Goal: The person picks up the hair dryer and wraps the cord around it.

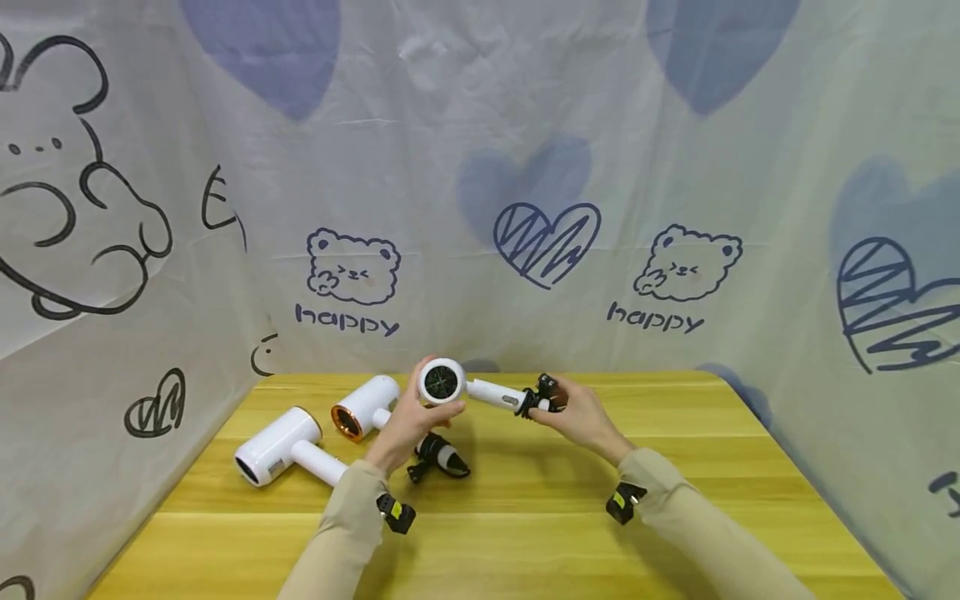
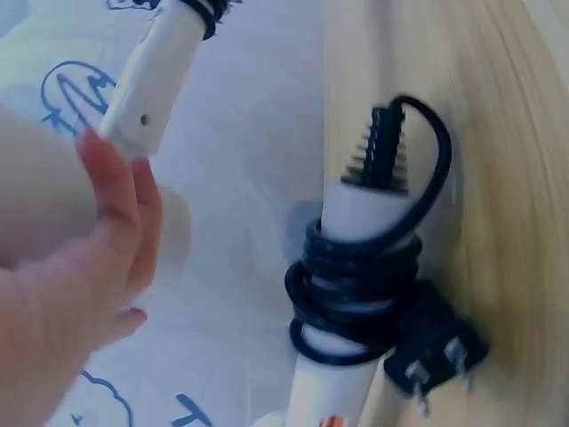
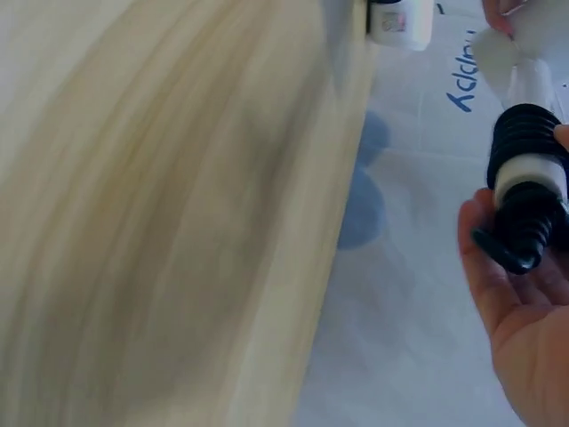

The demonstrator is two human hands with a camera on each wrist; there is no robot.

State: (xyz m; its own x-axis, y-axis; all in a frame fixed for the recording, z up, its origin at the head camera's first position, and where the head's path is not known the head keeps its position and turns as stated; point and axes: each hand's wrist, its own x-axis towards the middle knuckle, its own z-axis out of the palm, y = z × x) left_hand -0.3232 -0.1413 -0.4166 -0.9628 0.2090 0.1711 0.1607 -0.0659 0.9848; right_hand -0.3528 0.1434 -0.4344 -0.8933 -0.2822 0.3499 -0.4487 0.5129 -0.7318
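Both hands hold one white hair dryer above the table, its handle pointing right. The left hand grips the round head, whose dark grille faces the head camera; in the left wrist view its fingers curl round the white barrel. At the handle's end, the right hand holds the part wound with black cord. Beneath the left hand lies a second white dryer with a copper-coloured ring, its handle partly hidden. That handle's wound cord and two-pin plug show in the left wrist view.
A third white hair dryer lies at the table's left, its handle end hidden by the left sleeve. The wood-grain table meets white printed curtains at its back and sides.
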